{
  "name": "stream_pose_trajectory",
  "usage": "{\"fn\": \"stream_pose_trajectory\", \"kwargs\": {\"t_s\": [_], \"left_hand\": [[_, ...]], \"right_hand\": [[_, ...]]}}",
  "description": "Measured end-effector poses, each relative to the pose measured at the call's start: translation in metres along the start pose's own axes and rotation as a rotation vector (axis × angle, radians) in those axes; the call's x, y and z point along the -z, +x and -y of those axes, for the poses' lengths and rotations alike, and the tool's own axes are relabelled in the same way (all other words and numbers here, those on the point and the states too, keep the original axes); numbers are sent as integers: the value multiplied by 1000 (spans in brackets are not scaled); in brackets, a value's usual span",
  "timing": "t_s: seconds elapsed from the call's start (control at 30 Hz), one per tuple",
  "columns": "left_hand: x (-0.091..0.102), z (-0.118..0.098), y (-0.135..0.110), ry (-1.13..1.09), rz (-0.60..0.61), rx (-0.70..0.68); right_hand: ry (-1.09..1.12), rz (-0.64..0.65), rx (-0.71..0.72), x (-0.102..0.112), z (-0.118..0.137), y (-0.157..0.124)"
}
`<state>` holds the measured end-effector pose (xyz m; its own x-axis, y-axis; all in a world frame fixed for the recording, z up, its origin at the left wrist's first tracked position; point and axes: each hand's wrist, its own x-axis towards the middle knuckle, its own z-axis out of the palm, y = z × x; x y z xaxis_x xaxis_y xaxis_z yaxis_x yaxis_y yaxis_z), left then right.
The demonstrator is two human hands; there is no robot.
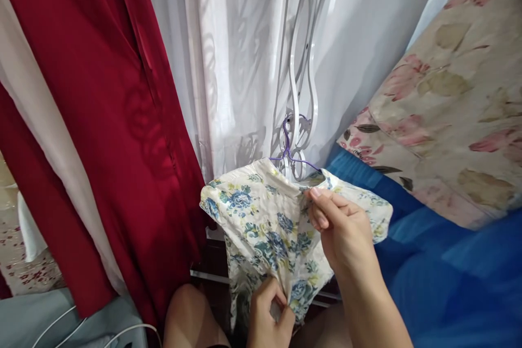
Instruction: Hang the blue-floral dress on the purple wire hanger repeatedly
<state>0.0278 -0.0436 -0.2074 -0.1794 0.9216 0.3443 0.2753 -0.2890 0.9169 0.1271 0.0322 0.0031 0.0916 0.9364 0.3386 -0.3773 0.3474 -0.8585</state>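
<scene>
A white floral blouse with blue and yellow flowers hangs on a purple hanger. The hanger's hook is looped on a white metal rack. My right hand pinches the blouse's front edge just below the neckline. Lower down, my left hand has thumb and finger closed on the front fabric near the hem. Creases run through the cloth between the two hands. The lower end of the blouse is partly hidden behind my left hand.
Red garments hang at the left, and a white curtain covers the back. At the right are a pink floral cloth and a blue fabric. A grey-blue cloth with white wires lies at lower left, near my knee.
</scene>
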Motion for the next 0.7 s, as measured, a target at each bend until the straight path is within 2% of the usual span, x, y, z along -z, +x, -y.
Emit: {"fn": "stream_pose_trajectory", "kwargs": {"t_s": [0.1, 0.2, 0.27, 0.33, 0.43, 0.53, 0.7], "left_hand": [[16, -14, 9, -46, 50, -26], [35, -51, 33, -74, 5, -100], [49, -84, 58, -60, -88, -242], [60, -117, 86, -26, -151, -459], [72, -156, 121, 136, 1, -641], [76, -175, 138, 330, 85, -707], [75, -182, 145, 429, -7, -738]], "right_hand": [[-30, 27, 22, 3, -5, -11], [-97, 53, 49, 6, -7, -19], [-154, 64, 47, 8, -4, -24], [-216, 79, 39, 8, 2, -29], [-291, 96, 48, 7, 8, -34], [-305, 116, 94, 5, 1, -30], [-263, 125, 160, 2, -29, -12]]}}
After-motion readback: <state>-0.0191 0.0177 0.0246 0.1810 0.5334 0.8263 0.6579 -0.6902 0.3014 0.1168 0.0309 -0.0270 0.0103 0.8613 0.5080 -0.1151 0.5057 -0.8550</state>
